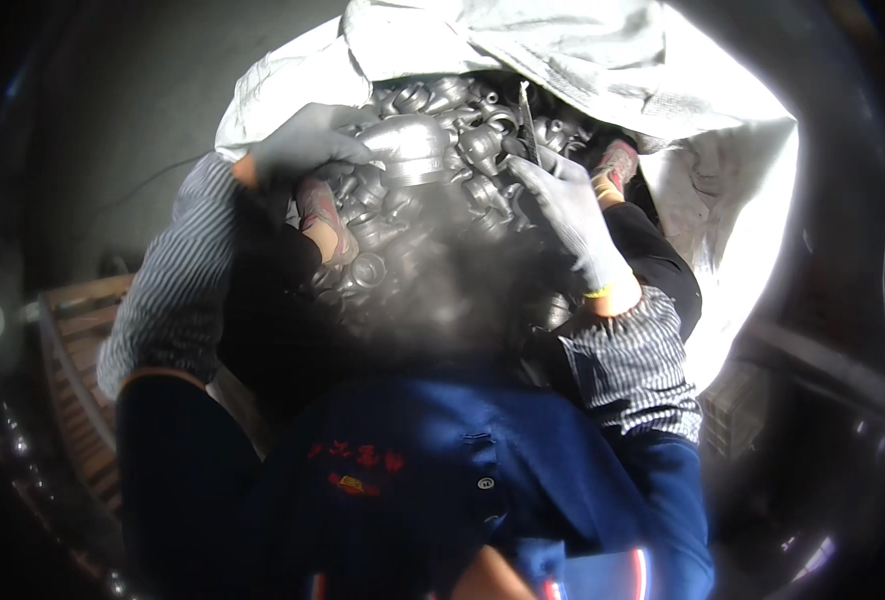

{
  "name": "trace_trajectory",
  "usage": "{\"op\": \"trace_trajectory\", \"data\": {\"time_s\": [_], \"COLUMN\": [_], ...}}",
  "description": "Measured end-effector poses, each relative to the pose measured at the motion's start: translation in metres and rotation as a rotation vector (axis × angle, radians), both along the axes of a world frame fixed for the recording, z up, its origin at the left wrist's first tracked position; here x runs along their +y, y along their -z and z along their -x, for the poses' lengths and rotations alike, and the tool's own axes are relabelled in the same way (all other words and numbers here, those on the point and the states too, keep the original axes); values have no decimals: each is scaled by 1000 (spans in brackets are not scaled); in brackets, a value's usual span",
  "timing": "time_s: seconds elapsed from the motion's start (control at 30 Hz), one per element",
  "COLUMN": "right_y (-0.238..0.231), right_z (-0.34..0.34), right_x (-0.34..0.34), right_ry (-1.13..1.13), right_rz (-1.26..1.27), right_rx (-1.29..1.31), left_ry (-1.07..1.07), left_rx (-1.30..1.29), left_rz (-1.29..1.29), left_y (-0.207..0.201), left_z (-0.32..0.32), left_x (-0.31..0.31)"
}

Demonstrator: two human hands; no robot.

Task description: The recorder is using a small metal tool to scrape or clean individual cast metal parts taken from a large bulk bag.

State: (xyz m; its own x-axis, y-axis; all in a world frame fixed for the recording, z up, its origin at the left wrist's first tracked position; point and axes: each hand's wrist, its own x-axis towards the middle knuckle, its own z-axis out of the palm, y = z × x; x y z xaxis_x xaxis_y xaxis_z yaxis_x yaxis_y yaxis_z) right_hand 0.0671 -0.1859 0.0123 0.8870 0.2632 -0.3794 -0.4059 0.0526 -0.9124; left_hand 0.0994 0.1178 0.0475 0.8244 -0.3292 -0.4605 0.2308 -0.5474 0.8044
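My left hand [307, 142], in a grey work glove, grips a rounded silver metal casting [409, 148] at the top of a heap of several similar metal fittings [432, 215]. In the same kind of glove, my right hand [565, 215] holds a thin dark metal tool [527, 125] that points up over the heap. The fittings lie inside an opened white woven sack [522, 40]. Striped sleeves cover both my forearms. My feet in patterned shoes [617, 160] rest at the edges of the heap.
A wooden pallet or crate [77, 370] stands at the left. The sack's bright sunlit fabric [742, 200] spreads to the right. Grey concrete floor [112, 110] lies at the upper left. A crate-like object [737, 405] sits at the lower right.
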Motion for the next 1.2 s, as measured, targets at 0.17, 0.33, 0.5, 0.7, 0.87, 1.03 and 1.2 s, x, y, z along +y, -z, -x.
{"op": "trace_trajectory", "data": {"time_s": [0.17,0.33,0.5,0.7,0.87,1.03,1.2], "right_y": [-9,-34,-37,-41,-33,-23,-35], "right_z": [-5,0,3,-2,-7,-3,-1], "right_x": [5,0,-4,-1,1,11,12], "right_ry": [93,96,147,146,149,63,90], "right_rz": [-187,-203,-247,-300,-212,-111,-219], "right_rx": [52,-102,-91,-183,-273,-389,-326], "left_ry": [-219,-250,-346,-207,-108,-164,-282], "left_rx": [79,57,13,-32,-192,-462,-217], "left_rz": [428,555,627,581,706,458,732], "left_y": [-43,-26,6,13,29,26,12], "left_z": [60,83,81,68,56,55,60], "left_x": [-35,-55,-66,-73,-93,-115,-117]}}
